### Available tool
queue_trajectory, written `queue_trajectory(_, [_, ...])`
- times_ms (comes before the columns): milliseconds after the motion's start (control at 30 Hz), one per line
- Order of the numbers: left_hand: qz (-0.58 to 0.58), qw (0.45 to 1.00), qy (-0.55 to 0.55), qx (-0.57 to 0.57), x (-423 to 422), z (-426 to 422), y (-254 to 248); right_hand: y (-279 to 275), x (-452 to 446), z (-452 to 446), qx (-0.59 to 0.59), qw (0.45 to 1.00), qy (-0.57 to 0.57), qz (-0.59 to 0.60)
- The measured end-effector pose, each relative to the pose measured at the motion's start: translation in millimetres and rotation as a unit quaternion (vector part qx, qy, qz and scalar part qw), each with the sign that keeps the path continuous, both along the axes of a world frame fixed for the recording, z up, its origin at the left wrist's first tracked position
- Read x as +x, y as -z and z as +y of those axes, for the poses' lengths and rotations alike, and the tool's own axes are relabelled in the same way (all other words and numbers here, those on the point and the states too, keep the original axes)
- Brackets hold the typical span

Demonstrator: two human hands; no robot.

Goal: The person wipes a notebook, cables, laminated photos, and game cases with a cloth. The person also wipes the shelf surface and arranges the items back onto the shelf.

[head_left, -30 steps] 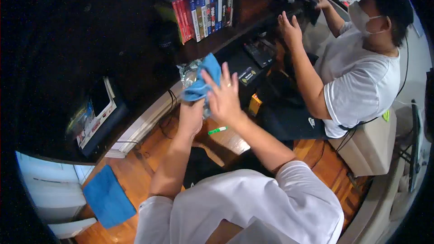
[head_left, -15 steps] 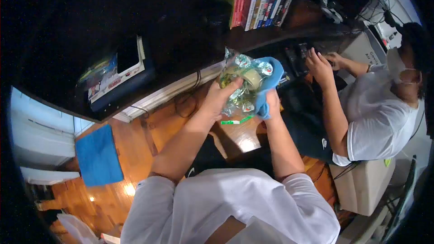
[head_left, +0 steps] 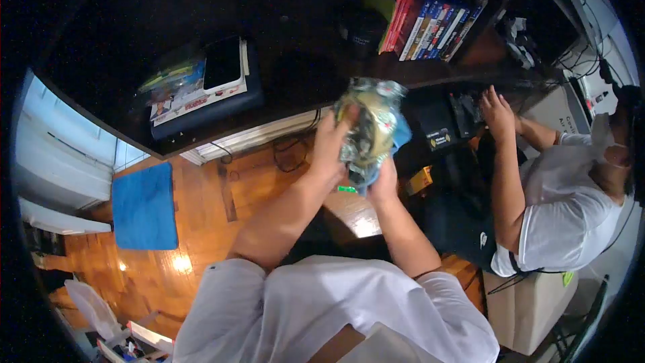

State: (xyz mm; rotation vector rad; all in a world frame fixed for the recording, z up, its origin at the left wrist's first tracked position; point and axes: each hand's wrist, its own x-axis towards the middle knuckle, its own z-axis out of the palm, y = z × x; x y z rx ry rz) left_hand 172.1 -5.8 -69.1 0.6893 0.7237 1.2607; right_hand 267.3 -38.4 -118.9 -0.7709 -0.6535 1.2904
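In front of my chest, my left hand [head_left: 330, 146] grips the left side of a clear plastic bag [head_left: 376, 97] with green and white round prints. Something round and beige, like a tape roll, shows in or behind the plastic; motion blur hides its details. My right hand [head_left: 384, 183] is closed around a blue cloth [head_left: 402, 133], which lies against the right side of the bag. Most of the cloth is hidden behind the bag. A small green strip [head_left: 347, 189] shows just below the bag.
A dark desk [head_left: 295, 104] holds a row of game cases [head_left: 437, 30] and a phone [head_left: 222, 64] on a stack of papers. At the right sits another person [head_left: 564, 208], hands near dark boxes. A blue mat [head_left: 143, 207] lies on the wooden floor [head_left: 201, 195].
The bag has turned and bunched up between my hands, now covering more of the blue cloth. My right hand has moved slightly left and down. The other person's hands have shifted.
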Motion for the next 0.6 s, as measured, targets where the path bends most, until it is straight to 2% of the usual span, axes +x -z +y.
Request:
queue_trajectory(100, [-0.049,0.992,-0.105,0.047,-7,5,-5,-37,-6,2,0.098,0.975,0.041,-0.195])
queue_trajectory(200, [-0.145,0.971,-0.174,0.069,-31,17,-26,-29,12,5,0.047,0.972,-0.028,-0.23])
queue_trajectory(233, [-0.173,0.978,-0.115,0.036,-37,13,-41,-30,11,5,0.084,0.973,0.009,-0.216])
queue_trajectory(333, [-0.089,0.988,-0.12,0.029,-21,15,-33,-29,-7,9,0.202,0.946,0.14,-0.212])
queue_trajectory(367, [-0.029,0.993,-0.113,0.03,-9,6,-39,-32,-9,9,0.175,0.948,0.104,-0.244])
queue_trajectory(467, [0.113,0.962,-0.173,0.18,16,-1,-25,-57,-3,22,0.113,0.976,0.103,-0.155])
queue_trajectory(567, [0.197,0.958,-0.125,0.169,-1,-4,-27,-72,15,35,0.141,0.975,0.114,-0.132])
queue_trajectory(600, [0.18,0.969,-0.138,0.097,-11,-6,-30,-76,26,40,0.161,0.97,0.112,-0.143])
